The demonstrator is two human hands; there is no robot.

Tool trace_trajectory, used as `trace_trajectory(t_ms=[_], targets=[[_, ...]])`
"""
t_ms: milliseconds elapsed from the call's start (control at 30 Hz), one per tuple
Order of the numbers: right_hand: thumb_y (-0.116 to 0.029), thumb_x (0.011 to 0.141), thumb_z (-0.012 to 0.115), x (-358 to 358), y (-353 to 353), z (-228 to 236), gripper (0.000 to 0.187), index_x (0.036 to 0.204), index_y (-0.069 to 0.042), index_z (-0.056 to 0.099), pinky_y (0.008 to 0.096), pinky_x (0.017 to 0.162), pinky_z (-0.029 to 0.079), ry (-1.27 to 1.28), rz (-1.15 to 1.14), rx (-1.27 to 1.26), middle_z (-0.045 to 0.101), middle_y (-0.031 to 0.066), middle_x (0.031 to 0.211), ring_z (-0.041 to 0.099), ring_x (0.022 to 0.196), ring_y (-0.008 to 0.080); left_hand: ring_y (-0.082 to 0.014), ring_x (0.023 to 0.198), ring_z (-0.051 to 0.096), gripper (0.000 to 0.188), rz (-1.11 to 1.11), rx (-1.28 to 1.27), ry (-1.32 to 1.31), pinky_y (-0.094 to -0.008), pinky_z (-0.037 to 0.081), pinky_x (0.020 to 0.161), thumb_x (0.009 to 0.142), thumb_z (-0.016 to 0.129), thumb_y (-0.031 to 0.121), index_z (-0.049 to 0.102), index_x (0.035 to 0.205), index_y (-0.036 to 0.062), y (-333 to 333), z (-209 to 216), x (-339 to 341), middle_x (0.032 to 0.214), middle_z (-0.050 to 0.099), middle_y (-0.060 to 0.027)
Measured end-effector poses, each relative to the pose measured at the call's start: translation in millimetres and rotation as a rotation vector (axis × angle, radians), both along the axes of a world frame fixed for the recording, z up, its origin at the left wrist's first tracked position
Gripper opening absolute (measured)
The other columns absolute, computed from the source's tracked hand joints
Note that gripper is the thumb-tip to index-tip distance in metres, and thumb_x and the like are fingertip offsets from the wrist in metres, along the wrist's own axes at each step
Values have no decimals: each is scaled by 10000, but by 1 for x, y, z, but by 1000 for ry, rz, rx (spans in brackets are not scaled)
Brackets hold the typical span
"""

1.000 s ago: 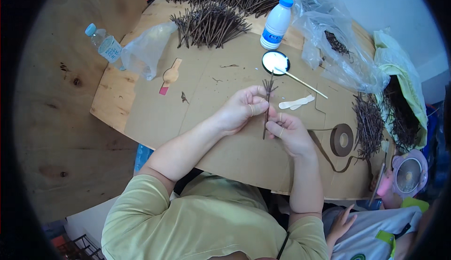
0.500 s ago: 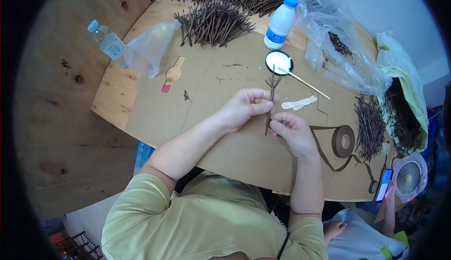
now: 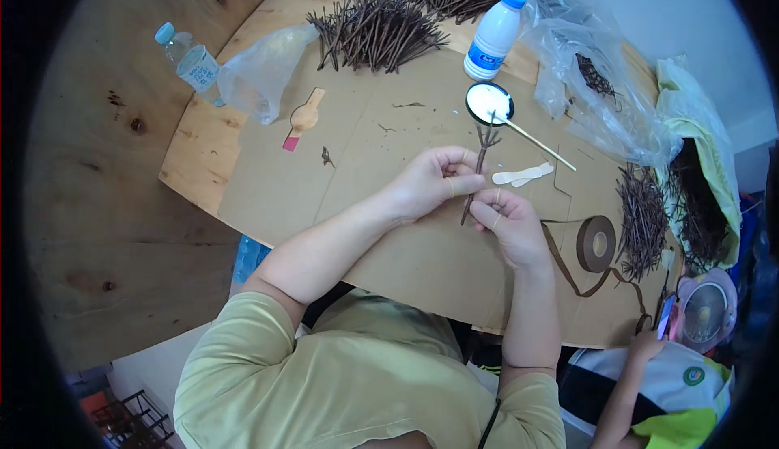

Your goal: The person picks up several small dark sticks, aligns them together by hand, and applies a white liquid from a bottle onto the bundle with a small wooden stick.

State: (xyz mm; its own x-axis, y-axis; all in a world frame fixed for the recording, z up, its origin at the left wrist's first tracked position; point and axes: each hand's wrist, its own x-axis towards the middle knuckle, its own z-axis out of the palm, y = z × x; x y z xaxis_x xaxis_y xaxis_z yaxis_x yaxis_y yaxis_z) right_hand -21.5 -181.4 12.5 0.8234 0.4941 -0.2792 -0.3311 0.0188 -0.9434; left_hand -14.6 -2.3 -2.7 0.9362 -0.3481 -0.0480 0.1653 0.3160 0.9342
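Observation:
Between my left hand [image 3: 445,179] and my right hand [image 3: 511,220] stands a thin brown twig [image 3: 482,157], its forked tip pointing away from me. My left thumb and fingers pinch its middle; lower down, my right fingertips close on its stem. Just beyond the tip lies a round black lid [image 3: 512,108] of white paste, with a thin stick [image 3: 540,145] resting in it. Flat wooden spatulas [image 3: 519,175] lie to the right of the twig. A roll of brown tape [image 3: 586,246] sits right of my right hand, its loose strip trailing over the cardboard.
Cardboard [image 3: 389,258] covers the wooden table. Bundles of twigs [image 3: 377,35] are heaped at the back, more twigs [image 3: 641,222] at right. A white bottle [image 3: 493,36], clear bottle [image 3: 195,67] and plastic bags [image 3: 560,59] stand around. At lower right, another person's hand [image 3: 646,346] is beside a phone [image 3: 666,317] and fan [image 3: 704,311].
The twig has tilted slightly rightward in my hands, and both hands keep their pinch. At lower right, the other person has leaned in, with an arm now reaching toward the phone.

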Motion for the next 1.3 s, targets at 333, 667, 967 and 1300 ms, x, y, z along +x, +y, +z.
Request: trace_trajectory(t_ms=[333,667,967,1300], targets=[[-79,830,583,-1,-2,8,134,937,0,589,194,700,414,1,84,-32,585,-10,821,512,744,45,-107,782,569,293,-120,-340,148,-249,456,747,872,519,72,473,1157,24,2,3,-1,826,603,-55],[-61,836,571,-2,2,2,93,902,-1,594,175,629,389,-74,-23,-28,574,-13,784,495,702,34,-69,797,548,219,-50,-86,-11,-215,446,733,877,520,75,527,1089,18,-2,1,-2,849,598,-19],[-46,826,583,-2,-3,3,93,907,0,594,168,598,386,-145,-11,-141,565,-35,760,489,675,22,-65,747,544,267,-65,-131,85,-214,448,699,876,511,64,523,1138,11,0,6,-1,808,588,-21],[-74,837,577,-1,-3,4,98,899,2,589,172,641,388,-30,24,15,584,-12,801,501,717,37,-64,746,544,331,-80,-377,183,-207,437,696,857,543,65,465,1176,17,-6,14,-3,801,570,-5]])
